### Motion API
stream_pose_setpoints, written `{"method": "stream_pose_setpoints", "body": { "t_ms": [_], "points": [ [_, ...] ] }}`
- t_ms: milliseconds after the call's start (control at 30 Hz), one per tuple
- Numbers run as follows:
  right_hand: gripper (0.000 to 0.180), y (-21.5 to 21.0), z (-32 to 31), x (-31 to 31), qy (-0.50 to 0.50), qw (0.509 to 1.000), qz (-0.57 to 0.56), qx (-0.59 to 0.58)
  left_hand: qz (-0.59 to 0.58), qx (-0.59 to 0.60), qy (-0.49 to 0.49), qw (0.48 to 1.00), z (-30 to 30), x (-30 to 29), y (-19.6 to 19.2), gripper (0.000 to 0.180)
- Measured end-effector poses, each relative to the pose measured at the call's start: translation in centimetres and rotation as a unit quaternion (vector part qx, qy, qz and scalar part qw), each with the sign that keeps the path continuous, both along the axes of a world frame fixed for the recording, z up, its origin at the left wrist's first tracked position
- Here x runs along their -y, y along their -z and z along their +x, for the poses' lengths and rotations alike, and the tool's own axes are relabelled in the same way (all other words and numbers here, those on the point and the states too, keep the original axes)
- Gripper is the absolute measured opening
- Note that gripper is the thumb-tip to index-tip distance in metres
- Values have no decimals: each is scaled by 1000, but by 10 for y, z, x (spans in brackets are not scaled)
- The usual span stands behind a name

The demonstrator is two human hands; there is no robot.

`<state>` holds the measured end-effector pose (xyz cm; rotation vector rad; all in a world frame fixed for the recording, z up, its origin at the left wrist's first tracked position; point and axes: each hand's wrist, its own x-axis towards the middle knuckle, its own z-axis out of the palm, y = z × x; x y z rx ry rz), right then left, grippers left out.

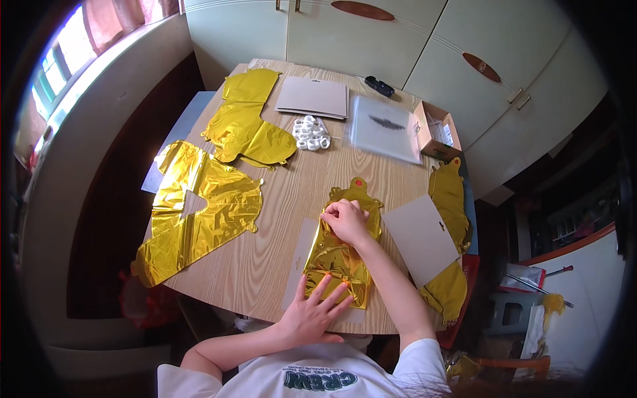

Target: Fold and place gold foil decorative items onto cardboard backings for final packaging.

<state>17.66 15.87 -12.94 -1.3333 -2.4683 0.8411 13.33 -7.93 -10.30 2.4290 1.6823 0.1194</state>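
Directly before me a gold foil balloon (340, 259), flat and folded into a narrow strip, lies over a grey card (300, 268) whose edges show at its left and bottom. My left hand (316, 314) rests with fingers spread on the balloon's near end. Higher up, my right hand (346, 220) has its fingers pinched together at the balloon's left edge; the fingertips partly hide the foil there. Beyond this hand the far end of the balloon shows a tab with a red spot.
At the left lie two unfolded gold balloons (249, 126). A grey card (424, 235) covers part of another balloon (451, 199) at right. Toward the back are stacked cards (312, 98), white rings (310, 134), clear plastic sleeves (381, 139), an open box (438, 147) and a black object (379, 86).
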Motion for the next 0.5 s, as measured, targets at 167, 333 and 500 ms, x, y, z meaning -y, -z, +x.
{"method": "stream_pose_setpoints", "body": {
  "t_ms": [167,333,500],
  "points": [
    [17,-1,-4,5,12,1000,20,2,-3,1,-1,1000,0,0,-1,92],
    [15,-2,-6,10,17,999,36,6,-7,7,-1,1000,0,0,1,92],
    [15,2,-5,9,22,999,48,-7,-10,3,1,1000,0,0,-2,92]
  ]
}}
